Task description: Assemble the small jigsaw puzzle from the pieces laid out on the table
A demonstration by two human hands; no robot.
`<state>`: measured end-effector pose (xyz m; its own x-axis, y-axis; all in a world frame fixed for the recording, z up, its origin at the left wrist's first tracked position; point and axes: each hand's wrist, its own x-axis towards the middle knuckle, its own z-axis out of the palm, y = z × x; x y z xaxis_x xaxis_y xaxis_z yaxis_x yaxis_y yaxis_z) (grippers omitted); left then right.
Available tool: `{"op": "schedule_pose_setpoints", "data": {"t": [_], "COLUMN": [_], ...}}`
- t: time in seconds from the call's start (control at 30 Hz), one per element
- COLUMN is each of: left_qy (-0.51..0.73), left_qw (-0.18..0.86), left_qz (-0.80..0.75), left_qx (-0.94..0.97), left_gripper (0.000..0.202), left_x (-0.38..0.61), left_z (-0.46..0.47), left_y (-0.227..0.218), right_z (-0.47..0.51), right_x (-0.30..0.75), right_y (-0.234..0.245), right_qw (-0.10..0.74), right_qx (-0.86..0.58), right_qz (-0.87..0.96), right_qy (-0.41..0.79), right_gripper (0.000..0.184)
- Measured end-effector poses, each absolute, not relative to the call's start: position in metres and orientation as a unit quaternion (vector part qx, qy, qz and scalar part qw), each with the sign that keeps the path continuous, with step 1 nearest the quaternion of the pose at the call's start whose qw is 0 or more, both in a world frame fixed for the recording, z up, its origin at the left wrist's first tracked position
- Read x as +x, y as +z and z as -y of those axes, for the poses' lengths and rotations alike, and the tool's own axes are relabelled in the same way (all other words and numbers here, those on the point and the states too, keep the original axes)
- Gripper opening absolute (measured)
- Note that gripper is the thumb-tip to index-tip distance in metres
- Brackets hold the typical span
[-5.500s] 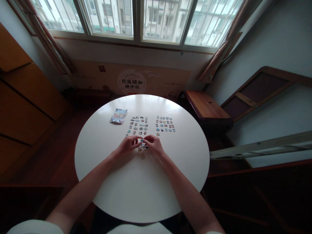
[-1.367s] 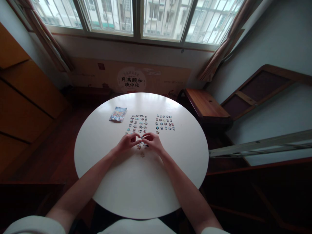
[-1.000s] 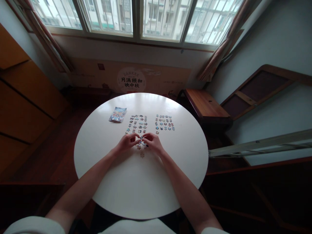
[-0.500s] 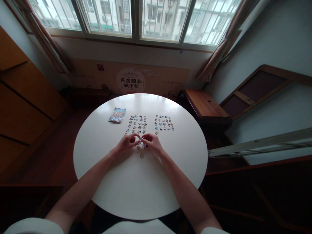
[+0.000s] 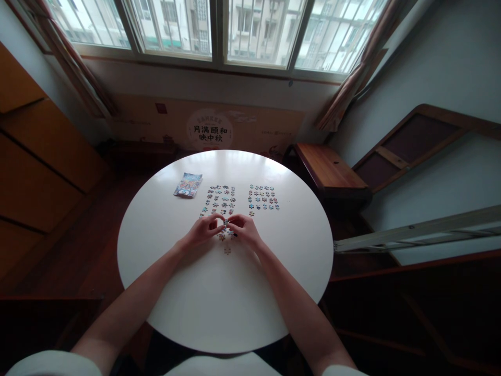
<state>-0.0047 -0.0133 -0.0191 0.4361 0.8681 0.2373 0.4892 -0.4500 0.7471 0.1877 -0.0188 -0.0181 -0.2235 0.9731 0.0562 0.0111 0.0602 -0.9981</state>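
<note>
Daylight from a barred window [image 5: 235, 31] falls on a round white table [image 5: 219, 297] where a jigsaw is laid out. Both hands meet near the table's middle. The left hand [image 5: 203, 232] and the right hand [image 5: 245, 231] each pinch with thumb and forefinger, fingertips almost touching, and between them sits a small puzzle piece [image 5: 226, 223]; it is too small to tell which hand carries its weight. Under the hands a few joined pieces [image 5: 227, 235] lie on the table, partly hidden by the fingers, and a single tan piece [image 5: 227, 250] lies just nearer the body.

Beyond the hands are two sorted groups of loose pieces, a left group [image 5: 219, 198] and a right group [image 5: 263, 198], kept apart by a bare strip. A printed reference picture [image 5: 188, 185] lies to the left of them. A wooden bench [image 5: 329, 175] stands beside the table on the right.

Compared with half a second ago, almost nothing has shifted: the hands keep the same pinch in the same spot, and the groups and the tan piece lie as before.
</note>
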Motion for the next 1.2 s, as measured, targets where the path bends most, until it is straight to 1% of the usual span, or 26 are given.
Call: {"op": "schedule_pose_setpoints", "data": {"t": [0.4,1.2], "left_qy": [0.299,0.277], "left_qw": [0.273,0.273], "left_qz": [-0.434,-0.454], "left_qx": [0.805,0.802], "left_gripper": [0.024,0.023], "left_x": [-0.0054,-0.0031], "left_z": [0.0125,0.0172], "left_y": [-0.0181,-0.0106], "right_z": [0.0191,0.0187], "right_x": [0.1879,0.1882], "right_y": [-0.0178,-0.0198], "right_qw": [0.457,0.461], "right_qx": [-0.418,-0.414], "right_qz": [0.564,0.566], "right_qy": [0.546,0.544], "right_gripper": [0.027,0.025]}}
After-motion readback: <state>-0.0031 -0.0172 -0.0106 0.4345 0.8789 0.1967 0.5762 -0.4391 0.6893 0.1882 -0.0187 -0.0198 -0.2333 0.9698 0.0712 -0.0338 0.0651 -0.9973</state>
